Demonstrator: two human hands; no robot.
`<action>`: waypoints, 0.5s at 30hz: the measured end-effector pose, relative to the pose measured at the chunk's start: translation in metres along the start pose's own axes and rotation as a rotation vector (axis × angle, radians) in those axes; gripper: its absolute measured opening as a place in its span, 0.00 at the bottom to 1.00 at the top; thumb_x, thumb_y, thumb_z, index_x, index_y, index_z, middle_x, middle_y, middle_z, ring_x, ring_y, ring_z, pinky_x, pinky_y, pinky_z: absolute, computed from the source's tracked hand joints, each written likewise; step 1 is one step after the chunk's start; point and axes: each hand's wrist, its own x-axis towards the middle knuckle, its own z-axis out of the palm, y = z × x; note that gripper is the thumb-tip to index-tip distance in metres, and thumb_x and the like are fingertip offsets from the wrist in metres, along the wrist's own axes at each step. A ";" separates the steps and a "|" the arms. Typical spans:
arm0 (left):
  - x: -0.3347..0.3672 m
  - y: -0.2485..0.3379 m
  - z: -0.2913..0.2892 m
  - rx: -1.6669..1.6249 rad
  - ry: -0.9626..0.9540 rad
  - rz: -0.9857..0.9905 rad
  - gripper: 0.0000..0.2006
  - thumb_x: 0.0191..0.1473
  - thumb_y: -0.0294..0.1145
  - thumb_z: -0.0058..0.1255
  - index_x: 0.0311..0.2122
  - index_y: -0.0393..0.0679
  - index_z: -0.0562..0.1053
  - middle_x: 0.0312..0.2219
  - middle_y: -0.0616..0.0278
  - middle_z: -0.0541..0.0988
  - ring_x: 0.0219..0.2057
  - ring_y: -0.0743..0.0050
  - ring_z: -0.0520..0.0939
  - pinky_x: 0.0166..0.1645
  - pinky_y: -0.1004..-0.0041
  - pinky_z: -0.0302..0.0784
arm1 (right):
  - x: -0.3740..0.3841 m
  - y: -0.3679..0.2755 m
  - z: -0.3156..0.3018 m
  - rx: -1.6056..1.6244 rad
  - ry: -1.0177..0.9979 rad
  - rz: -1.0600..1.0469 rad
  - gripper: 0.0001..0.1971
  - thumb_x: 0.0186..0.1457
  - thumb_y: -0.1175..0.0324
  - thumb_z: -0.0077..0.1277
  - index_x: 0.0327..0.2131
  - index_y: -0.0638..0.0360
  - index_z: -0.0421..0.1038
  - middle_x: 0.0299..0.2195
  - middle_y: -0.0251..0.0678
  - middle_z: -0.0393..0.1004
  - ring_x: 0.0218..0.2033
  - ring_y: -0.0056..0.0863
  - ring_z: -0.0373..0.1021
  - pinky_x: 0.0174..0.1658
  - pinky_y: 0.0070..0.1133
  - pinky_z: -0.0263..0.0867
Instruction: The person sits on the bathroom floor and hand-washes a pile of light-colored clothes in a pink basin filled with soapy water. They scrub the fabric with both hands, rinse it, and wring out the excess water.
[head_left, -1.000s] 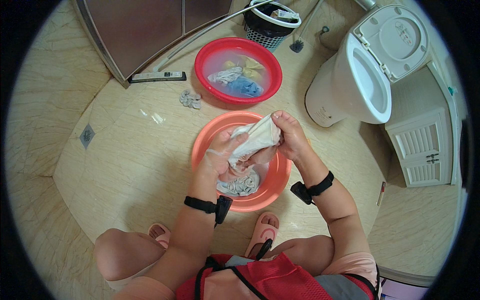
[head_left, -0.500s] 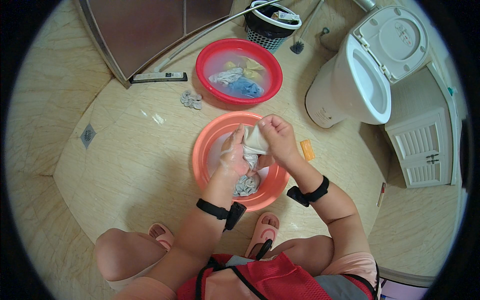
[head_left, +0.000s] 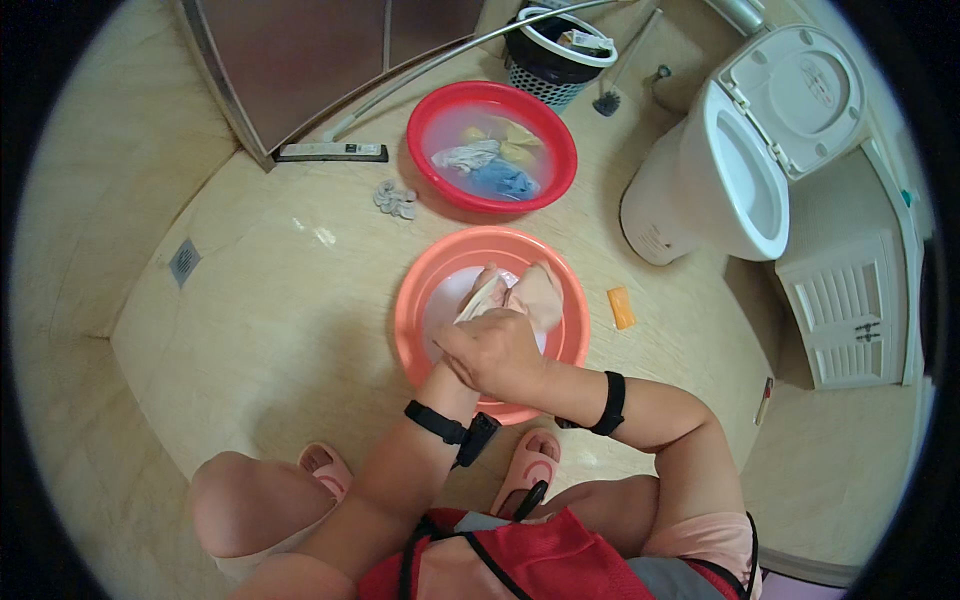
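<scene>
In the orange basin point(head_left: 408, 335), both my hands work at a wet pale cloth point(head_left: 540, 297), whose far part spreads out beyond my fingers. My right hand point(head_left: 495, 348) is bent into a fist over my left wrist, gripping a white edge of the cloth. My left hand point(head_left: 487, 284) lies beneath it and mostly hidden; a little of its fingers shows against the cloth. Milky water fills the basin's bottom. An orange bar of soap point(head_left: 621, 308) lies on the floor just right of the basin.
Beyond stands a red basin point(head_left: 415, 150) with cloudy water and blue, white and yellow clothes. A small grey cloth point(head_left: 395, 199) lies beside it. Around are a trash bin point(head_left: 545, 85), a toilet point(head_left: 665, 205), a toilet brush point(head_left: 607, 102), a squeegee point(head_left: 330, 152) and a floor drain point(head_left: 185, 262).
My right hand has come down and left, from holding the cloth up beside my left hand to a closed grip over my left wrist. The pale cloth now spreads lower, over the basin.
</scene>
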 end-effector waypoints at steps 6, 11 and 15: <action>0.005 0.001 -0.034 0.143 0.059 0.089 0.18 0.59 0.53 0.38 0.40 0.49 0.69 0.33 0.66 0.75 0.33 0.73 0.77 0.33 0.69 0.74 | 0.019 0.074 0.005 0.046 0.150 0.423 0.09 0.45 0.68 0.52 0.33 0.53 0.74 0.23 0.43 0.73 0.24 0.43 0.72 0.27 0.33 0.67; 0.007 0.005 -0.041 -0.083 -0.187 0.098 0.16 0.59 0.50 0.42 0.41 0.49 0.70 0.31 0.65 0.75 0.33 0.75 0.78 0.35 0.69 0.75 | -0.004 0.020 0.016 0.007 0.183 -0.017 0.11 0.38 0.70 0.53 0.31 0.50 0.74 0.22 0.46 0.71 0.33 0.49 0.70 0.49 0.39 0.62; 0.004 -0.005 -0.009 0.039 0.142 0.096 0.13 0.58 0.48 0.44 0.38 0.50 0.69 0.29 0.68 0.75 0.28 0.77 0.77 0.32 0.69 0.76 | 0.009 0.082 0.010 0.142 0.167 0.447 0.08 0.40 0.72 0.52 0.29 0.51 0.73 0.19 0.42 0.71 0.23 0.41 0.71 0.35 0.32 0.68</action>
